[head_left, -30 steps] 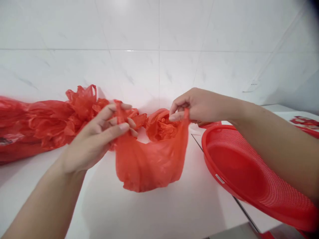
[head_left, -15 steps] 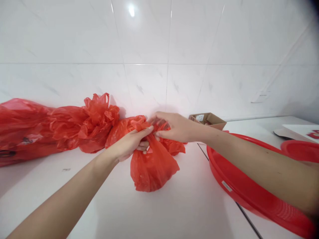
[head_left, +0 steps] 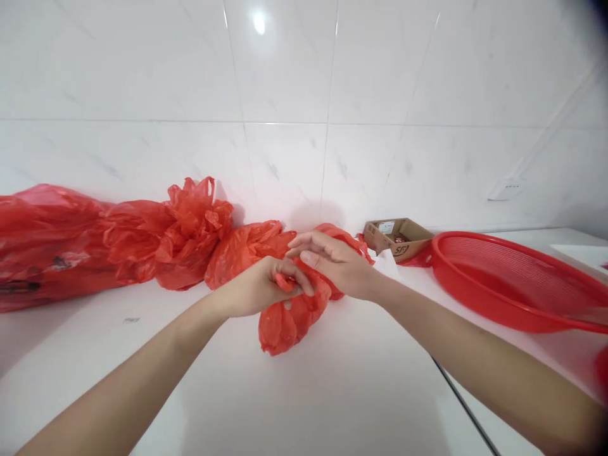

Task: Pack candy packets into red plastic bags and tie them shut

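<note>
A small red plastic bag point(head_left: 285, 326) hangs just above or rests on the white table; which one I cannot tell. My left hand point(head_left: 266, 286) has its fingers curled around the bag's twisted upper part, and a red loop shows between them. My right hand point(head_left: 335, 261) is beside it, fingers stretched out towards the left hand and thumb on the near side. Red plastic lies behind and below the right hand, and whether it touches the bag is hard to see. What the bag contains is hidden.
Bulging red plastic bags point(head_left: 156, 237) line the wall at the left. A small open cardboard box point(head_left: 403, 250) stands behind my right hand. A large red basket point(head_left: 513, 323) is at the right. A dark seam point(head_left: 465, 402) runs across the white table point(head_left: 332, 392).
The small bag looks shorter and more bunched. My left fingers have curled over its top, and my right hand has shifted slightly right and nearer. The red basket now sits farther back.
</note>
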`<state>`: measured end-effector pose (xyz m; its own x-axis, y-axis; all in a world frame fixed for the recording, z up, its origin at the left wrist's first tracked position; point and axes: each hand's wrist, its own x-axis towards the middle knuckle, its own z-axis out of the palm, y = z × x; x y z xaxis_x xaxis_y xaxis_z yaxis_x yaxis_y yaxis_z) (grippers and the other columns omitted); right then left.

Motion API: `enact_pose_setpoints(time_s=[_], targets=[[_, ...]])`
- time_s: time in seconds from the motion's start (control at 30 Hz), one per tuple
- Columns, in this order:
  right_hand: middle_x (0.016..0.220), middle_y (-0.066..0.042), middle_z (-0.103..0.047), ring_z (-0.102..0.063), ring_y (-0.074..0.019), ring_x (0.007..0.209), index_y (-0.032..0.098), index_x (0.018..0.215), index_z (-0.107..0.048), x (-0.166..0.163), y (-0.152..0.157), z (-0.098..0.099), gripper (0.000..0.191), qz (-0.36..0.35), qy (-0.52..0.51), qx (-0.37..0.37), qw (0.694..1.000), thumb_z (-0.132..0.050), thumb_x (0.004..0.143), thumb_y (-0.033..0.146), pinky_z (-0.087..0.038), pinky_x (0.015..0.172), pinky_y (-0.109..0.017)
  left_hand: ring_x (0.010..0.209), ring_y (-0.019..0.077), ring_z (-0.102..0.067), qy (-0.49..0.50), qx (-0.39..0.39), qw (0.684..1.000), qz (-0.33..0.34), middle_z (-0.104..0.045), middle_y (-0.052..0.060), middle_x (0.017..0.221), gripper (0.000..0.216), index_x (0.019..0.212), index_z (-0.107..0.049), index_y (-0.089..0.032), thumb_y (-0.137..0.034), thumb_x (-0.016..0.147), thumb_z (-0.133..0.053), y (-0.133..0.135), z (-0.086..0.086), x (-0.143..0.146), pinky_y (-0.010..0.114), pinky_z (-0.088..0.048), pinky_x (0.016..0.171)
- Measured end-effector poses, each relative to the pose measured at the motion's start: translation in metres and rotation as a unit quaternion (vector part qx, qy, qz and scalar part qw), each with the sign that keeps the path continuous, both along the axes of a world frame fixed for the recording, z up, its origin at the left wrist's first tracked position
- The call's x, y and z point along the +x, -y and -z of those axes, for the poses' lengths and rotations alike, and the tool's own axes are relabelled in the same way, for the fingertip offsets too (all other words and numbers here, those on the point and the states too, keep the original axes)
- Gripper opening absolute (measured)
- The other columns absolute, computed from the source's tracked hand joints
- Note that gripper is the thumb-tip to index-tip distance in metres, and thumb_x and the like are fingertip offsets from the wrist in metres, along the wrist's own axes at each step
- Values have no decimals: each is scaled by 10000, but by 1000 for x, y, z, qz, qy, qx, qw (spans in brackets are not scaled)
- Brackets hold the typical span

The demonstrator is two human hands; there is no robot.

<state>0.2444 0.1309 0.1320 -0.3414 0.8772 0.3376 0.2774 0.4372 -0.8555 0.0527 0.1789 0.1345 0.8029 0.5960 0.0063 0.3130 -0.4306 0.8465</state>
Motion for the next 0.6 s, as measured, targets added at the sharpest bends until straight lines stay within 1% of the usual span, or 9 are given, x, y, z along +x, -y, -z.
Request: enact_pose_setpoints(time_s=[0.07,0.13,0.2,0.3,0.37,0.4,0.43,0.5,0.6], targets=[[1041,-37,-627,-593,-154,980,237,1182,-536,-1,-14,19,262,5,-6,-49,999,-389,994,344,-499,830,-310,626,137,-571,-14,95,995,-37,-676,-9,788,247,713,-646,-206,-44,682,-462,2,9,6,247,-427,572],[1001,-33,-633,-596,-155,941,237,1177,-555,-1,-22,32,285,10,-4,-73,997,-373,1000,368,-499,815,-306,628,141,-563,-12,199,976,-85,-619,-27,686,246,662,-555,-204,-6,622,-414,4,17,10,231,-378,535],[982,-21,-631,-598,-146,899,239,1150,-575,1,-23,38,263,-11,-12,-92,996,-412,988,366,-496,803,-295,661,144,-574,5,279,953,-122,-610,-22,749,275,710,-513,-208,15,597,-398,4,23,12,227,-373,539],[983,-12,-628,-602,-136,879,228,1112,-594,6,-19,37,223,-84,-21,-145,986,-460,968,332,-488,809,-288,802,167,-606,40,339,930,-140,-618,22,999,370,877,-534,-218,22,624,-410,3,32,11,237,-410,597],[985,-19,-626,-596,-134,885,198,1050,-604,10,-15,35,200,-94,-16,-150,984,-469,959,315,-474,824,-290,876,182,-610,46,340,930,-132,-607,41,1091,416,1000,-547,-229,-1,673,-431,3,37,10,248,-426,640],[975,-20,-625,-588,-132,880,186,1010,-604,13,-13,35,190,-80,-5,-137,987,-471,955,309,-465,822,-288,882,187,-609,40,330,935,-125,-613,44,1078,397,1018,-552,-230,-21,699,-440,3,40,9,254,-428,655],[954,-16,-623,-578,-129,860,181,973,-601,16,-10,37,180,-52,16,-116,992,-474,950,306,-455,805,-284,850,187,-603,24,312,942,-118,-625,39,1010,331,985,-562,-224,-49,730,-445,2,43,9,258,-423,652],[904,-3,-626,-559,-127,814,190,928,-595,25,-5,45,174,20,75,-66,995,-464,947,302,-429,763,-276,699,167,-555,-25,249,963,-101,-592,6,777,139,793,-537,-207,-119,792,-430,1,50,7,256,-390,597],[869,10,-646,-564,-137,805,210,888,-606,45,1,75,192,125,113,-43,985,-444,939,300,-405,757,-278,564,127,-439,-80,106,989,-68,-457,-38,602,172,619,-390,-201,-140,776,-423,-7,62,-1,240,-334,527]])
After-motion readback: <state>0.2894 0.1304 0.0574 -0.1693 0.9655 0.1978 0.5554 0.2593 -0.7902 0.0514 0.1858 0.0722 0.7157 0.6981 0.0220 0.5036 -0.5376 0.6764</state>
